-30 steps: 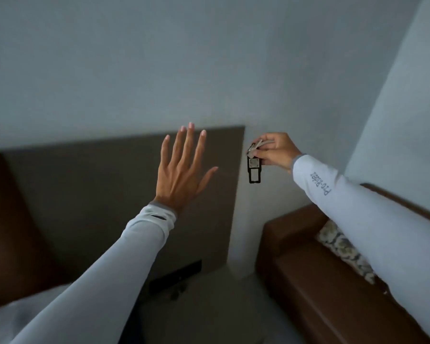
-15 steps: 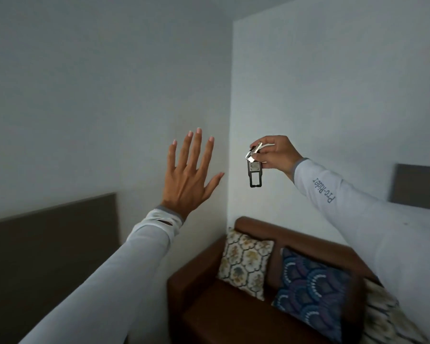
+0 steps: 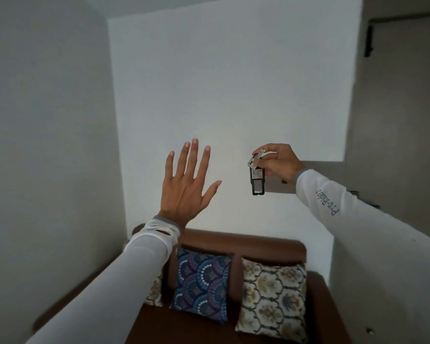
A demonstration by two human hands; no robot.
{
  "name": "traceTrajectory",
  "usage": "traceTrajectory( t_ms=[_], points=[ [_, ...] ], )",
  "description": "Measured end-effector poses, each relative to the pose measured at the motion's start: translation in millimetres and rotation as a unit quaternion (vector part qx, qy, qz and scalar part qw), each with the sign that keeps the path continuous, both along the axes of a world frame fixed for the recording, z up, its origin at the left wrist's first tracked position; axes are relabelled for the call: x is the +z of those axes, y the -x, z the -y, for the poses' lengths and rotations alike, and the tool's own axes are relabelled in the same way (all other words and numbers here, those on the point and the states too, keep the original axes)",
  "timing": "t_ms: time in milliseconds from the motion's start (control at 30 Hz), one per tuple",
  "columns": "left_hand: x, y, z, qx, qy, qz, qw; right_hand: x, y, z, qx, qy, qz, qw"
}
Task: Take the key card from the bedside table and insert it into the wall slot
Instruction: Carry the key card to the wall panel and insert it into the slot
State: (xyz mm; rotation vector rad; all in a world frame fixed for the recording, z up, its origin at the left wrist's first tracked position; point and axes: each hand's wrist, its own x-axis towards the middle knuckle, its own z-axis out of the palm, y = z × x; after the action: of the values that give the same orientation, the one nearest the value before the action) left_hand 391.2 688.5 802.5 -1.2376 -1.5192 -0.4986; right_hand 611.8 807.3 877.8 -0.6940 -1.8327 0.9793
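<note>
- Pale wall (image 3: 233, 95) straight ahead, filling most of the view, plain and dimly lit.
- Brown sofa (image 3: 246, 242) below against that wall, carrying a blue fan-patterned cushion (image 3: 201, 284) and, just beside it on the right, a cream floral cushion (image 3: 271, 301).
- Left hand (image 3: 184, 192) raised in a white sleeve, back toward the camera, fingers spread wide, holding nothing.
- Right hand (image 3: 281, 162) raised at similar height, well apart from the left, fingers pinched closed on a small metal key.
- Black key card (image 3: 257, 181) dangling upright beneath that pinch, in mid-air before the wall.
</note>
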Motion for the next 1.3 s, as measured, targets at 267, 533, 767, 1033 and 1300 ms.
traceTrajectory(
  t_ms=[267,533,767,1033,1300],
  points=[
    [-5.4,-62.4,-138.5,-0.06,0.006,-0.001,0.998,-14.6,-78.1,-112.8,-0.058,-0.008,-0.02,0.998],
    [2.9,-84.4,-295.9,-0.095,-0.006,0.013,0.995,1.2,-106.7,-236.9,-0.077,-0.04,-0.014,0.996],
    [-10.6,-90.1,-401.1,-0.101,0.016,0.018,0.995,1.6,-113.3,-337.7,-0.082,-0.034,-0.026,0.996],
    [-19.8,-64.6,-512.0,-0.071,0.012,0.01,0.997,-10.6,-94.0,-471.4,-0.081,-0.036,-0.022,0.996],
    [-50.9,-53.5,-620.2,-0.047,0.032,0.025,0.998,-33.8,-70.2,-607.2,-0.059,-0.049,0.007,0.997]
  ],
)
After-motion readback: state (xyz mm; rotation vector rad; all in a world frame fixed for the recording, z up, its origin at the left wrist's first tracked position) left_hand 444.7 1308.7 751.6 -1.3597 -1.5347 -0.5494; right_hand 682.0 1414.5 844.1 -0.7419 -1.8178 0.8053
